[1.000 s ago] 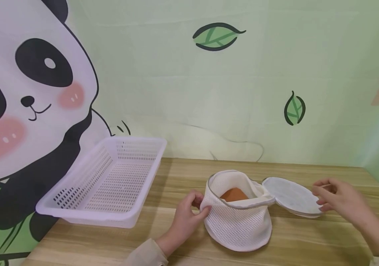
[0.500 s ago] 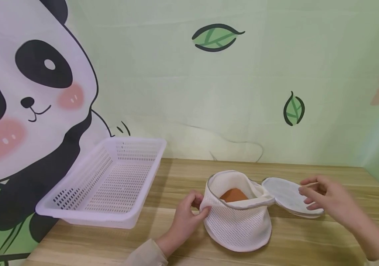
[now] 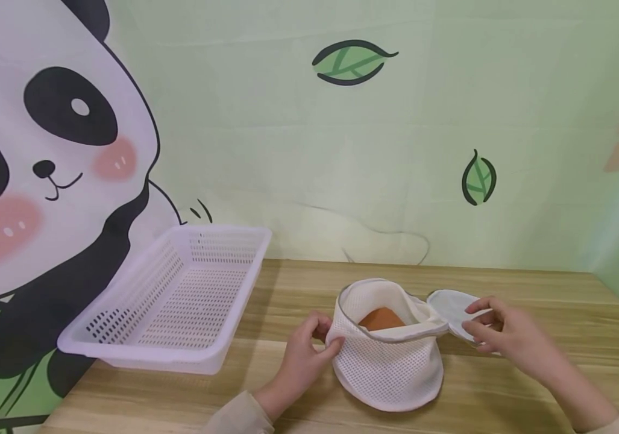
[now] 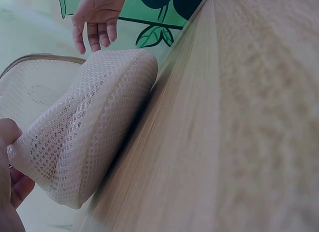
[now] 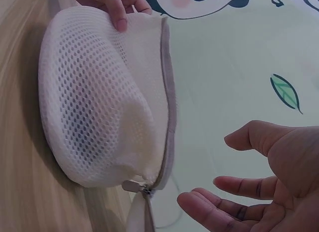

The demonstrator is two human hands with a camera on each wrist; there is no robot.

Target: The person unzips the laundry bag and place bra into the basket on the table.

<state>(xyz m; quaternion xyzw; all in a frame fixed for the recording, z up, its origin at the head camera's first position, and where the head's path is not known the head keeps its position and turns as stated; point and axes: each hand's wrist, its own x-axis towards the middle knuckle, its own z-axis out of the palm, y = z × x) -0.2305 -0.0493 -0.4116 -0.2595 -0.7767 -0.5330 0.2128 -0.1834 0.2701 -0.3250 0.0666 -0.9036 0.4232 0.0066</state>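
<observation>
A white mesh laundry bag [image 3: 390,374] stands on the table with its top unzipped. Its round lid [image 3: 447,306] lies folded out to the right. Inside the bag something orange-brown [image 3: 382,318] shows; its kind is hidden. My left hand [image 3: 304,355] pinches the bag's left side between thumb and fingers. Over the right part of the lid hovers my right hand [image 3: 515,340], fingers parted and relaxed, with nothing in it. In the right wrist view this hand [image 5: 269,187] is apart from the bag's zipper [image 5: 169,92], whose pull [image 5: 132,186] hangs at the near end.
A white perforated plastic basket [image 3: 141,358] stands left of the bag with nothing in it. Behind the wooden table [image 3: 309,274] hangs a green backdrop [image 3: 266,150] printed with a panda and leaves.
My right hand has moved left from the lid's outer edge and now covers part of the lid. My left hand and the bag have stayed in place.
</observation>
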